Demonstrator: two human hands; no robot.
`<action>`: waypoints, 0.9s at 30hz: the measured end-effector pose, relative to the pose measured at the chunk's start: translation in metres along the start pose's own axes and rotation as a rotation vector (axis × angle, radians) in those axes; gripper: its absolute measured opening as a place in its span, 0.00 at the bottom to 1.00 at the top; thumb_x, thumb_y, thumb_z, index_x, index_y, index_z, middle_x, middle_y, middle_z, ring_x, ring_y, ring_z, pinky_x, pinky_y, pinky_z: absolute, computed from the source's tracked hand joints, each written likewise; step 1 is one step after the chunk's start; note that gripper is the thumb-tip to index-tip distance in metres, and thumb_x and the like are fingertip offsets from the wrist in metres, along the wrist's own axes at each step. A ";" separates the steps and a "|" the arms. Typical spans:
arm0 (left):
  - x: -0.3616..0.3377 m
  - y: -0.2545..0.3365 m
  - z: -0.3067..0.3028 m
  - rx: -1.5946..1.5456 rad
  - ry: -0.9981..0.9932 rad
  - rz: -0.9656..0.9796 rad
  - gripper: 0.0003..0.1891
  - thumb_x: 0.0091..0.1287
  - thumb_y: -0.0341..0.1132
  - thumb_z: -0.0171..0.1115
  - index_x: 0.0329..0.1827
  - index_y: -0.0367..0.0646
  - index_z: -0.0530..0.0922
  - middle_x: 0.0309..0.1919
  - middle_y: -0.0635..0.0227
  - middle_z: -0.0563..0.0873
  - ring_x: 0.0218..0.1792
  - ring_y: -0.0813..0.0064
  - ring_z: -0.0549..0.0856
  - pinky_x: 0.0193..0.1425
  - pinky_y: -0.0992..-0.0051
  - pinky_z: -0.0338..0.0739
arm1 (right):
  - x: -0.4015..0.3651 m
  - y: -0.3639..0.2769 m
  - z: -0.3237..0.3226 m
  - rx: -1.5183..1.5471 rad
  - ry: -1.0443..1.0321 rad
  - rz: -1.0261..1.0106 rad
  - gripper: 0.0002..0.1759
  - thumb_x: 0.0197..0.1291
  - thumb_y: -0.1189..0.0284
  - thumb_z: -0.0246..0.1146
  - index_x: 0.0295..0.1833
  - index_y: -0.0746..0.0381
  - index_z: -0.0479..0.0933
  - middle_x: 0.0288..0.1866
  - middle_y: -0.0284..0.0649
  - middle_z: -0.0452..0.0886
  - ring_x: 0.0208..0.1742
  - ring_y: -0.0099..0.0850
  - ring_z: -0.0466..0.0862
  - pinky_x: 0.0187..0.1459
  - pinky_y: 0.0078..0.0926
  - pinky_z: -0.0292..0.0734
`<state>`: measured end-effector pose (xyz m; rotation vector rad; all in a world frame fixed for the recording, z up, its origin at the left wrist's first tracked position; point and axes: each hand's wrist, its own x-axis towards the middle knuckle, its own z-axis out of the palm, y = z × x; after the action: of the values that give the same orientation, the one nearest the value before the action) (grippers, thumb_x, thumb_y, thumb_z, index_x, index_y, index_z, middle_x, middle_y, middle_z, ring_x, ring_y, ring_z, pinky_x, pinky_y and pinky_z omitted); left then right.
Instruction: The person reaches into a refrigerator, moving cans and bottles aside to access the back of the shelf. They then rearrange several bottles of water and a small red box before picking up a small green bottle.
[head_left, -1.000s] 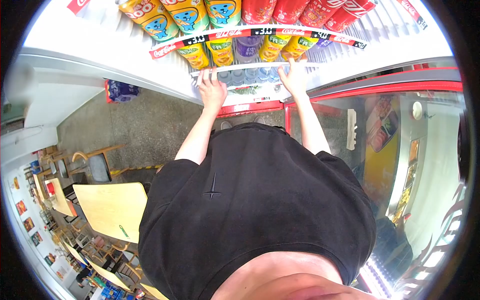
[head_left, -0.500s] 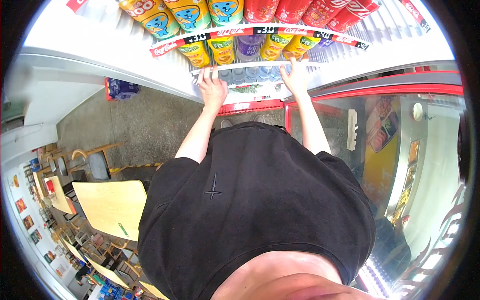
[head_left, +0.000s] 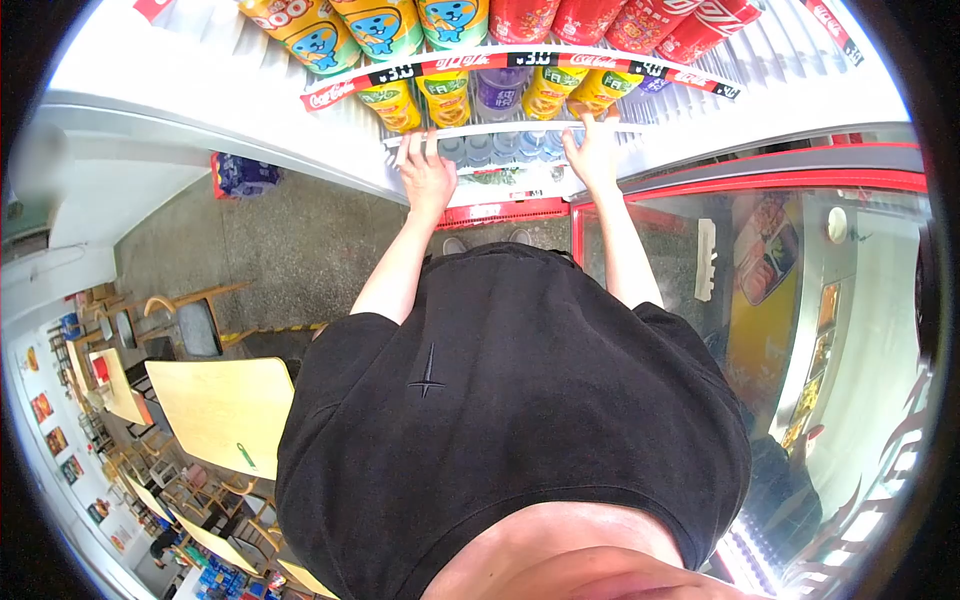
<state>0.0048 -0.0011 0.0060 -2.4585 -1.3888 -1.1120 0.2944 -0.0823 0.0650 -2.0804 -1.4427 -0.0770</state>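
Both my hands are at the front of a lit drinks fridge. My left hand [head_left: 427, 178] has its fingers bent over the front edge of the lower shelf [head_left: 480, 130], left of centre. My right hand [head_left: 593, 158] grips the same edge farther right, its fingertips reaching up to the base of a yellow drink bottle [head_left: 607, 90]. On that shelf stand more yellow bottles [head_left: 447, 98] and a purple-labelled bottle [head_left: 498, 92]. Below the edge, clear bottles [head_left: 505, 148] show between my hands. My thumbs are only partly distinct.
A price strip [head_left: 530, 60] fronts the upper shelf, which holds yellow cartoon-label bottles [head_left: 375, 25] and red bottles [head_left: 590, 20]. The open glass door [head_left: 680, 250] is on my right. Wooden tables [head_left: 220, 410], chairs [head_left: 198, 325] and a blue package [head_left: 245, 175] lie left.
Almost nothing differs. Both hands stay on the shelf edge, and the view shifts very slightly.
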 end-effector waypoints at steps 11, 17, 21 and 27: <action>-0.001 0.000 0.001 -0.010 0.011 -0.007 0.40 0.54 0.27 0.70 0.74 0.44 0.67 0.67 0.55 0.68 0.73 0.47 0.63 0.76 0.52 0.68 | 0.000 -0.002 -0.002 0.014 0.022 -0.013 0.31 0.61 0.59 0.69 0.71 0.40 0.74 0.72 0.64 0.67 0.60 0.57 0.83 0.55 0.50 0.83; -0.001 0.000 0.001 0.000 0.002 -0.003 0.40 0.54 0.28 0.70 0.75 0.44 0.66 0.67 0.54 0.68 0.73 0.47 0.63 0.76 0.51 0.68 | 0.000 -0.007 -0.007 -0.006 0.048 -0.031 0.31 0.61 0.59 0.69 0.71 0.40 0.74 0.75 0.62 0.64 0.59 0.57 0.84 0.54 0.50 0.84; -0.002 0.000 0.003 0.008 -0.011 -0.014 0.41 0.55 0.28 0.70 0.75 0.42 0.66 0.67 0.52 0.68 0.73 0.46 0.63 0.77 0.51 0.66 | 0.000 -0.009 -0.013 0.029 -0.036 0.018 0.31 0.60 0.62 0.71 0.70 0.46 0.76 0.77 0.65 0.61 0.71 0.60 0.75 0.63 0.51 0.79; -0.002 0.000 0.000 0.026 -0.037 -0.004 0.39 0.57 0.29 0.68 0.74 0.39 0.65 0.68 0.49 0.67 0.73 0.45 0.63 0.78 0.50 0.63 | -0.013 0.019 0.023 0.006 -0.047 0.062 0.27 0.62 0.62 0.69 0.68 0.47 0.78 0.78 0.64 0.61 0.71 0.60 0.74 0.69 0.56 0.71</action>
<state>0.0046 -0.0027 0.0049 -2.4718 -1.4104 -1.0476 0.2994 -0.0859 0.0329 -2.1331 -1.4027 0.0005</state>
